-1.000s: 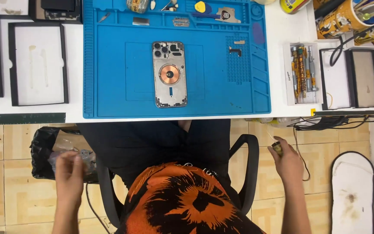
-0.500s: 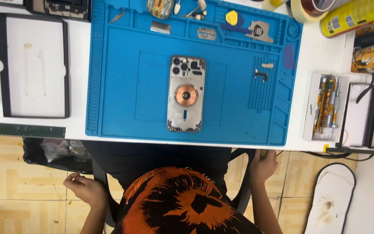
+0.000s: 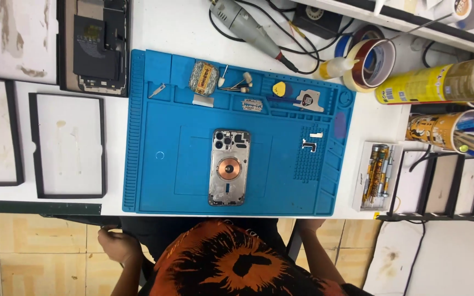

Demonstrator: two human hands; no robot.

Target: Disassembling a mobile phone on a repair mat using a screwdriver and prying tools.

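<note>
Both hands sit below the white tabletop's (image 3: 182,27) near edge: left hand (image 3: 117,245) loosely curled on nothing, right hand hidden, grip untellable. Opened silver phone back housing (image 3: 229,168) lies on the blue rectangular silicone mat (image 3: 154,181), long axis front-to-back, cameras toward the far edge; yellow cylindrical can (image 3: 434,82) lies near the right edge

The person wears a black short-sleeved cotton shirt (image 3: 231,263) printed across the front with a large burnt-orange, streaky design around a dark central shape. Both forearms are bare below the sleeves. The left hand (image 3: 117,245) shows no glove, ring or watch; the right hand is hidden.
</note>
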